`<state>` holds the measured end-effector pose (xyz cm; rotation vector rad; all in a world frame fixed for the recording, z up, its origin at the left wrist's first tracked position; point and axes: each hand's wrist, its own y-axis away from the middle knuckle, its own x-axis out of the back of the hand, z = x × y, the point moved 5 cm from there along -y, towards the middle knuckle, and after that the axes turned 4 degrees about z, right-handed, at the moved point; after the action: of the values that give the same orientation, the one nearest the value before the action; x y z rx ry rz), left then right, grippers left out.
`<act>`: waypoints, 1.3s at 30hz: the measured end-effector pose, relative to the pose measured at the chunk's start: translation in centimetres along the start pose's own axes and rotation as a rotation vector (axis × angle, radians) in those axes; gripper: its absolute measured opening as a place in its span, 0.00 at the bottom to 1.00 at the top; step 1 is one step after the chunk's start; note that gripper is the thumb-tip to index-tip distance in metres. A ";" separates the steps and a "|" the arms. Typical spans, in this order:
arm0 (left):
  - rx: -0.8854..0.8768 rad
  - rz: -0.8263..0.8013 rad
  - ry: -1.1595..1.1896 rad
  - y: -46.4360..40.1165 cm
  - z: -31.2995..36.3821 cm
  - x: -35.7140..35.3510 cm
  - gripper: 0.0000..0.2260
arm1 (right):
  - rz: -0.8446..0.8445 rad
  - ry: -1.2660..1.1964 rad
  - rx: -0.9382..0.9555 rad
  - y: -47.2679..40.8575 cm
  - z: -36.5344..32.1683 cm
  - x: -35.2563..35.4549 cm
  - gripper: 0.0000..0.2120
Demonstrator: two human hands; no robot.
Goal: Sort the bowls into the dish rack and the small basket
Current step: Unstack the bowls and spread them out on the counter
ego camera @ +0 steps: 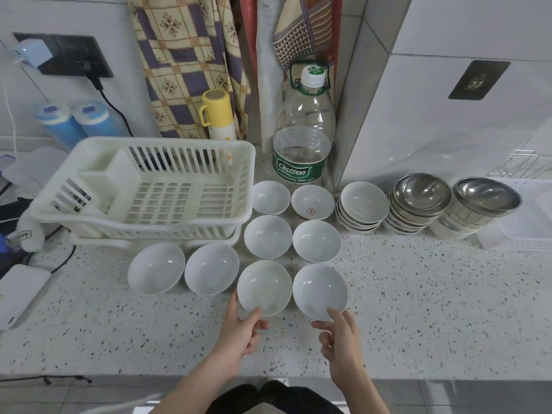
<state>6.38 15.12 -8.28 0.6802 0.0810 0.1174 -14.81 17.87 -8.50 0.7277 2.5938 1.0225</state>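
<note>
At the near edge of the counter point(418, 309), the left hand point(239, 333) pinches the rim of one white bowl point(264, 287), thumb inside and fingers curled beneath, while the right hand point(340, 336) pinches its neighbour point(319, 289) just to the right the same way. These look like glazed ceramic: stiff, smooth, likely slippery and breakable, so a firm rim pinch with support underneath seems wise. The dish rack point(143, 189) stands empty at far left, near the other bowls.

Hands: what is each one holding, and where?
Left hand pinches a white bowl's near rim; right hand pinches the neighbouring white bowl's near rim.
</note>
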 end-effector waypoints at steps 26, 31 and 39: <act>-0.153 -0.079 0.049 4.5 1.5 -0.8 0.12 | 0.239 -0.121 0.050 5.1 1.0 5.9 0.15; -0.243 -0.104 -0.004 4.1 5.1 -5.8 0.13 | 0.242 -0.121 0.128 2.3 -3.8 7.3 0.20; -0.237 -0.013 -0.019 -1.4 10.3 -16.4 0.07 | 0.143 -0.121 0.153 -3.5 -12.0 9.4 0.17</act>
<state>-8.59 5.43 -0.59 0.4440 0.0516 0.1062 -28.82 13.98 -2.80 0.9930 2.5657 0.7958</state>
